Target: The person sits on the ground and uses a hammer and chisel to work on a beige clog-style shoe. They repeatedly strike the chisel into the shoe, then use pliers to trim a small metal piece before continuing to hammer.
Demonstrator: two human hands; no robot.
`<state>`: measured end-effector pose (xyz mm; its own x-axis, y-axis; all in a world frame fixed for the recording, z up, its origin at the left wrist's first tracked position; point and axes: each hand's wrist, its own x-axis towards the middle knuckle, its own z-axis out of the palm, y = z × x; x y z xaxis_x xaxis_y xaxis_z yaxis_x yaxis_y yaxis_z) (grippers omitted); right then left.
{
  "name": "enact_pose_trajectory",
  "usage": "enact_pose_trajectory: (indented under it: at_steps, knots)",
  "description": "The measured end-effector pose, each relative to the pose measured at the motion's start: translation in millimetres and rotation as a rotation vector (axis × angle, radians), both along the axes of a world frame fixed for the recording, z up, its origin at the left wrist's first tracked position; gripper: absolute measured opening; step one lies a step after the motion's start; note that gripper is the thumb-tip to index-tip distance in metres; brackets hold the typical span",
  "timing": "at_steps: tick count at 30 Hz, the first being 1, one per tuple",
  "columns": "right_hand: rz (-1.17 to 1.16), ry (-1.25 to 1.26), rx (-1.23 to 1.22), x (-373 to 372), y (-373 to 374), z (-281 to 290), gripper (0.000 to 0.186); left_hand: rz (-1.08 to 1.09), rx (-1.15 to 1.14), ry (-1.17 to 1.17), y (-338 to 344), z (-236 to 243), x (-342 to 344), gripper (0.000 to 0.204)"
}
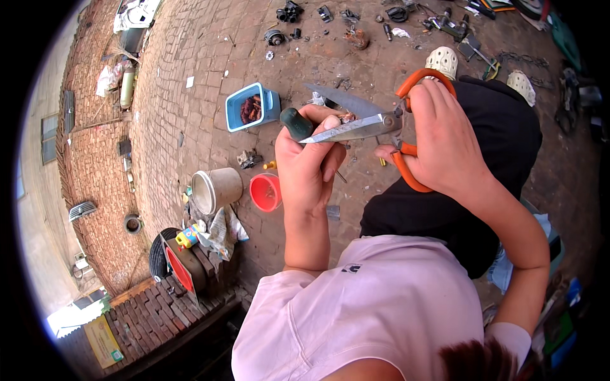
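My right hand (445, 130) is closed round the orange handles of a large pair of scissors (375, 127). The two blades are spread apart and point left, toward my left hand (307, 159). That hand is wrapped round a tool with a rounded dark green handle (295, 124). A thin metal rod (342, 178) sticks out beneath the fingers; its link to the handle is hidden. Near the left fingertips, between the blades, shows a small copper-coloured piece (347, 118). Whether the blades touch it I cannot tell.
A blue basin (272, 109) with reddish-brown pieces stands on the brick ground, left of my hands. Nearer are a red bucket (265, 192) and a whitish bucket (225, 188). Several dark metal parts (290, 11) lie farther off. A tyre (161, 254) is at lower left.
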<state>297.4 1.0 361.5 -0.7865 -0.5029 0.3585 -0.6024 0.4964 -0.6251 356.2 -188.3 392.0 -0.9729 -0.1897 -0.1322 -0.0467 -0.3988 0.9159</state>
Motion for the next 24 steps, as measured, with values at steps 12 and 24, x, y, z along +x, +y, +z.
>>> enact_pose_trajectory:
  at_steps: [12, 24]
  knots:
    - [-0.016, 0.002, 0.099, 1, -3, -12, 0.071, -0.016, 0.152, -0.078, 2, -10, 2, 0.016]
    - [0.034, -0.001, 0.121, -1, -6, -19, 0.071, -0.049, 0.284, -0.074, -4, -13, 3, 0.014]
